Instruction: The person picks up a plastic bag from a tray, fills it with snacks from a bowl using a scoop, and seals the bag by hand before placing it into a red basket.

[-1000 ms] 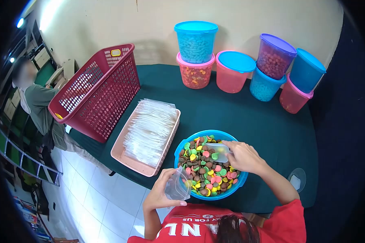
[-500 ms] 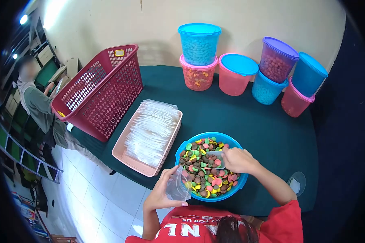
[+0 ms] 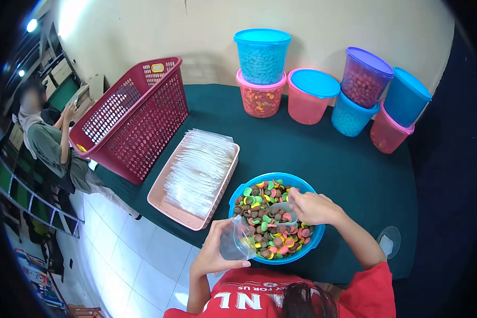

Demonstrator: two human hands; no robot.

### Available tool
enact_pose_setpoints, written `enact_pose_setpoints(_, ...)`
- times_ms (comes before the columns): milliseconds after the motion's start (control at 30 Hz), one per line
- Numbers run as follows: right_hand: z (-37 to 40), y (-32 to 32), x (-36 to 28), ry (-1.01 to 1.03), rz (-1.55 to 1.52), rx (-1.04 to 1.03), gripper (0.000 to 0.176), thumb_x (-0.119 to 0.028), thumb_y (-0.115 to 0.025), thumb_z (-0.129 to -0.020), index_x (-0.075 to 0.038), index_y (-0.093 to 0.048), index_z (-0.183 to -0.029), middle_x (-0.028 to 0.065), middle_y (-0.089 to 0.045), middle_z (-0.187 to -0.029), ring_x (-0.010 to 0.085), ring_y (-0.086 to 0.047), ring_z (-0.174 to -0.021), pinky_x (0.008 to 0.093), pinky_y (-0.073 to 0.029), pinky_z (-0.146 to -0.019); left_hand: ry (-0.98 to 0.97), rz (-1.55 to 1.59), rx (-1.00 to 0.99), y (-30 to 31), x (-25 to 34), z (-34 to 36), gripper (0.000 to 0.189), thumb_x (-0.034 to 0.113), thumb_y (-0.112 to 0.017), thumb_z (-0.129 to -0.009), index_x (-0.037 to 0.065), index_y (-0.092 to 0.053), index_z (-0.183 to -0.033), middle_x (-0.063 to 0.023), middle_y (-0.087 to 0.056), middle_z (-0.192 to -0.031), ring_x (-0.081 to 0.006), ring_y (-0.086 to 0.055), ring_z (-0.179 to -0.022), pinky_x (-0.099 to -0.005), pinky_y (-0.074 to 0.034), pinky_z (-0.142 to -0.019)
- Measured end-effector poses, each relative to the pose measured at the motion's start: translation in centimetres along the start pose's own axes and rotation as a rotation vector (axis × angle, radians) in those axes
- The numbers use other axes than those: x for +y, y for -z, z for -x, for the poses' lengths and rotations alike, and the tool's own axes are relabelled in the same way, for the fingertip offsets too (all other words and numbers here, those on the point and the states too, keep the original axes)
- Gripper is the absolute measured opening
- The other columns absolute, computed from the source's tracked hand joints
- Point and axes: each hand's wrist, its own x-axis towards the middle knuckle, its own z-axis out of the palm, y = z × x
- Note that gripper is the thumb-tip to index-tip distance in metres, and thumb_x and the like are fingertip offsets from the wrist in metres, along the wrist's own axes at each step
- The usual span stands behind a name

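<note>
Scoop point(image 3: 285, 214) is being gripped by right hand point(image 3: 315, 208), apparently dipped among coloured pieces point(image 3: 274, 241) inside blue basin point(image 3: 317, 239), clear pouch point(image 3: 233, 241) is being held by left hand point(image 3: 211, 252) at basin's near-left rim.

Left hand point(image 3: 212, 250) low, thumb point(image 3: 237, 264) and fingers point(image 3: 221, 226) in a C. Right hand point(image 3: 314, 207) farther forward, curled, back up, forearm point(image 3: 356, 236) slanting back.

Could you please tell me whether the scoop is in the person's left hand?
No, the right hand holds the scoop, while the left hand holds a clear bag.
</note>
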Motion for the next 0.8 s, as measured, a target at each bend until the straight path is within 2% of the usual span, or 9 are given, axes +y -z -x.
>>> enact_pose_setpoints(167, -0.8, -1.7, 0.2, -0.029, 0.03, 0.008, 0.016, -0.016, -0.042, -0.085, -0.002, -0.042, -0.092, 0.0196, -0.057, -0.077, 0.0367, -0.057, -0.072, 0.0469, -0.044, -0.06, 0.006, 0.013, -0.002, 0.0, -0.1, 0.1, 0.098, 0.034, -0.084, -0.048, 0.004, -0.033, -0.126, -0.0131, -0.04, -0.108, -0.0261, -0.046, -0.102, -0.0364, -0.038, -0.087)
enact_pose_setpoints(233, -0.3, -1.9, 0.1, 0.054, 0.131, 0.213, 0.018, -0.019, -0.048, -0.083, -0.002, -0.048, -0.089, 0.018, -0.055, -0.086, 0.034, -0.054, -0.084, 0.0446, -0.044, -0.068, 0.005, -0.007, -0.009, 0.1, 0.0, 0.1, 0.098, 0.035, -0.084, -0.048, 0.004, -0.033, -0.126, -0.0135, -0.041, -0.109, -0.0268, -0.045, -0.104, -0.0369, -0.037, -0.087)
enact_pose_setpoints(267, -0.3, -1.9, -0.1, 0.053, 0.131, 0.21, 0.018, -0.019, -0.048, -0.083, -0.002, -0.048, -0.089, 0.018, -0.055, -0.086, 0.034, -0.054, -0.084, 0.0446, -0.044, -0.068, 0.007, -0.004, -0.008, 0.3, 0.2, 0.2, 0.098, 0.035, -0.084, -0.048, 0.004, -0.033, -0.126, -0.0135, -0.041, -0.109, -0.0268, -0.045, -0.104, -0.0369, -0.037, -0.087)
enact_pose_setpoints(333, -0.5, -1.9, -1.1, 0.274, 0.077, 0.384, 0.021, -0.023, -0.053, -0.08, -0.005, -0.052, -0.09, 0.0149, -0.051, -0.097, 0.0314, -0.05, -0.093, 0.0429, -0.043, -0.075, -0.043, -0.135, 0.023, 0.5, 0.5, 0.3, 0.098, 0.035, -0.084, -0.047, 0.003, -0.034, -0.125, -0.0144, -0.042, -0.11, -0.028, -0.043, -0.105, -0.0379, -0.036, -0.089)
enact_pose_setpoints(367, -0.9, -2.1, -1.5, 0.27, 0.077, 0.387, 0.021, -0.023, -0.053, -0.08, -0.004, -0.052, -0.09, 0.0149, -0.051, -0.097, 0.0314, -0.05, -0.093, 0.0429, -0.043, -0.075, -0.045, -0.135, 0.019, 0.6, 0.4, 0.3, 0.098, 0.035, -0.084, -0.047, 0.003, -0.034, -0.125, -0.0144, -0.042, -0.11, -0.028, -0.043, -0.105, -0.0379, -0.036, -0.089)
enact_pose_setpoints(433, -1.9, -2.9, -2.5, 0.624, -0.027, 0.344, 0.031, -0.028, -0.059, -0.077, -0.009, -0.056, -0.101, 0.0115, -0.049, -0.097, 0.0282, -0.047, -0.094, 0.0397, -0.04, -0.078, -0.039, -0.168, 0.07, 0.7, 0.4, 0.5, 0.097, 0.035, -0.084, -0.046, 0.002, -0.035, -0.124, -0.0151, -0.043, -0.111, -0.0287, -0.042, -0.106, -0.0386, -0.034, -0.09)
enact_pose_setpoints(567, -3.0, -4.2, -3.6, 0.678, 0.068, 0.356, 0.029, -0.03, -0.062, -0.074, -0.011, -0.056, -0.096, 0.0103, -0.048, -0.094, 0.0277, -0.049, -0.09, 0.039, -0.041, -0.075, -0.04, -0.186, 0.073, 1.1, 0.6, 0.7, 0.097, 0.036, -0.083, -0.046, 0.001, -0.036, -0.123, -0.0151, -0.044, -0.11, -0.0289, -0.042, -0.106, -0.0387, -0.033, -0.09)
enact_pose_setpoints(700, -3.1, -3.0, -2.6, 0.494, -0.021, 0.195, 0.021, -0.023, -0.061, -0.071, -0.007, -0.053, -0.082, 0.0086, -0.05, -0.084, 0.0249, -0.052, -0.084, 0.0402, -0.041, -0.073, -0.004, -0.17, 0.095, 1.1, 0.5, 1.3, 0.096, 0.036, -0.083, -0.046, 0.001, -0.037, -0.122, -0.0147, -0.045, -0.11, -0.0281, -0.044, -0.106, -0.038, -0.036, -0.089)
enact_pose_setpoints(800, -2.4, -2.0, -1.0, 0.47, -0.011, 0.071, 0.019, -0.02, -0.062, -0.073, -0.008, -0.052, -0.082, 0.0079, -0.052, -0.085, 0.0254, -0.053, -0.082, 0.0377, -0.041, -0.073, -0.016, -0.156, 0.093, 1.0, 0.4, 1.2, 0.095, 0.036, -0.084, -0.045, 0.001, -0.038, -0.121, -0.0144, -0.045, -0.109, -0.0274, -0.045, -0.104, -0.0375, -0.038, -0.088)
